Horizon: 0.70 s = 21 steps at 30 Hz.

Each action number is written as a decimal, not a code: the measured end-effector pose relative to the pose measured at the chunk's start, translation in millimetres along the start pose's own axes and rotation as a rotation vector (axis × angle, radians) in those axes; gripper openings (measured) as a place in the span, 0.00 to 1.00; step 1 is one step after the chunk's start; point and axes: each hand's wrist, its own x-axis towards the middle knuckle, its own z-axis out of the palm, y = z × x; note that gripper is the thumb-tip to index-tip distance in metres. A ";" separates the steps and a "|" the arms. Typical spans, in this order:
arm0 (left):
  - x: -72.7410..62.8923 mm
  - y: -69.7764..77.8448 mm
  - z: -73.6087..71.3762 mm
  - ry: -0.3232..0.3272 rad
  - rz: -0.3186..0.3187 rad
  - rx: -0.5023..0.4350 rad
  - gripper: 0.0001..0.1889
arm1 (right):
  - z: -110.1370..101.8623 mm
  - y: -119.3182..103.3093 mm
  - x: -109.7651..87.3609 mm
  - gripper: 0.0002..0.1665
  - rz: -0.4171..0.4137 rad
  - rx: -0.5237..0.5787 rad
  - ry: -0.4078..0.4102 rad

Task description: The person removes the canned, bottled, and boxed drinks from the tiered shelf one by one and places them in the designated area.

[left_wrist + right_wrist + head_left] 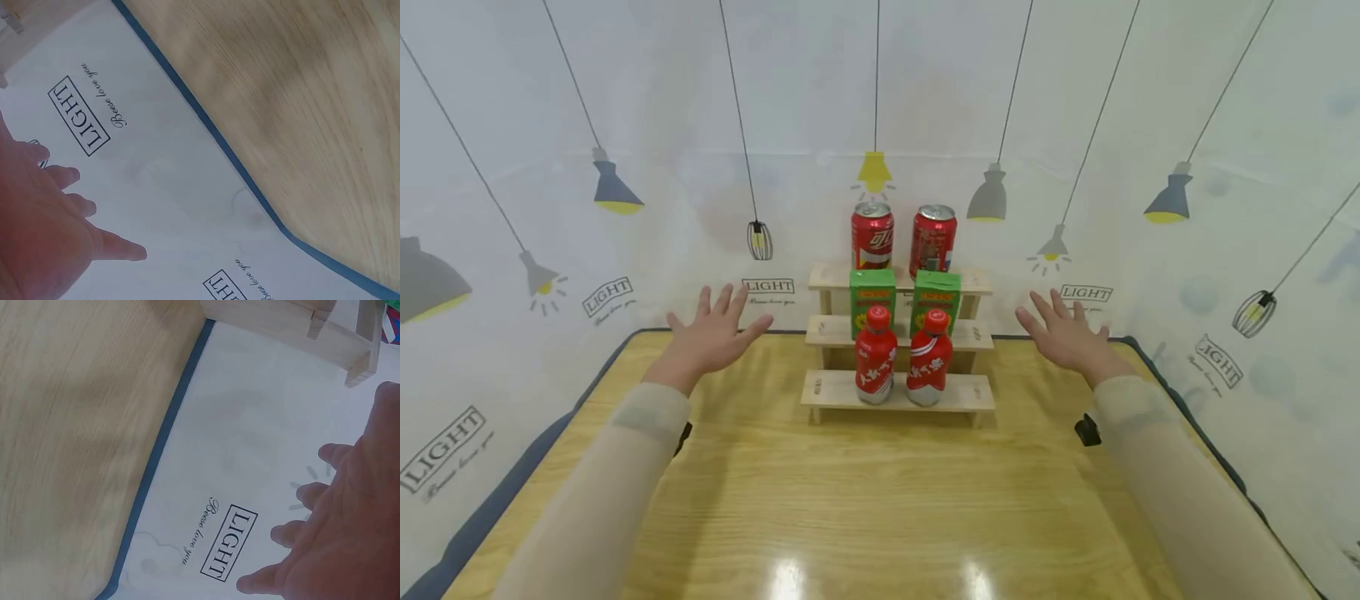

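Note:
My left hand (707, 337) is held out with fingers spread, left of a three-tier wooden stand (835, 390); it holds nothing. On the other side of the stand my right hand (1070, 337) is likewise spread and holds nothing. Two red cans (872, 237) (933, 242) stand on the top tier. Two green cartons (872, 293) (937, 293) occupy the middle tier, partly hidden by two red bottles (876, 358) (928, 362) upright on the bottom tier. In the left wrist view, the left hand's fingers (119, 246) are extended; the right wrist view shows the right hand's fingers (259, 579) apart.
A wooden table (850, 500) carries the stand near its back edge. Behind and at both sides hangs a white sheet (820, 83) printed with lamps and the word LIGHT. Dark blue edging (580, 400) borders the table. A black device (1087, 430) sits at the right wrist.

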 end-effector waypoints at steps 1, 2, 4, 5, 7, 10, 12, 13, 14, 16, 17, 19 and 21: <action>0.9 0.4 1.1 0.000 0.004 0.004 0.57 | -1.9 -0.1 0.3 0.57 -0.004 -0.001 0.003; 1.7 0.6 2.2 -0.001 0.006 0.005 0.57 | -4.6 -0.6 0.5 0.57 -0.008 0.002 0.003; 3.0 1.4 4.4 0.001 0.009 0.007 0.57 | -11.1 -2.9 1.6 0.57 -0.015 0.006 0.002; 3.4 1.9 5.6 -0.001 0.011 0.010 0.58 | -14.8 -4.2 2.4 0.57 -0.020 0.006 0.002; 4.1 3.6 7.9 -0.006 0.019 0.014 0.58 | -24.3 -8.9 3.4 0.57 -0.030 0.013 0.001; 4.4 10.3 12.8 -0.014 0.037 0.019 0.57 | -39.9 -16.4 6.6 0.58 -0.060 0.031 0.006; 3.6 16.6 16.8 -0.026 0.054 0.031 0.56 | -50.8 -24.8 7.6 0.57 -0.086 0.051 0.013; 2.8 20.0 19.0 -0.033 0.061 0.037 0.56 | -55.7 -29.5 8.7 0.57 -0.104 0.062 0.017; 1.6 23.5 21.4 -0.043 0.068 0.042 0.55 | -60.1 -34.6 10.5 0.57 -0.125 0.077 0.022; -0.8 30.2 25.8 -0.069 0.082 0.038 0.55 | -69.0 -48.5 12.1 0.55 -0.156 0.100 0.032; -2.3 33.6 27.8 -0.088 0.090 0.035 0.54 | -72.8 -55.4 13.9 0.55 -0.163 0.111 0.038; -4.9 40.6 32.4 -0.137 0.100 0.013 0.54 | -79.8 -69.6 18.1 0.55 -0.184 0.150 0.037; -7.1 48.5 38.0 -0.194 0.105 -0.013 0.55 | -85.8 -84.0 21.5 0.57 -0.178 0.183 0.035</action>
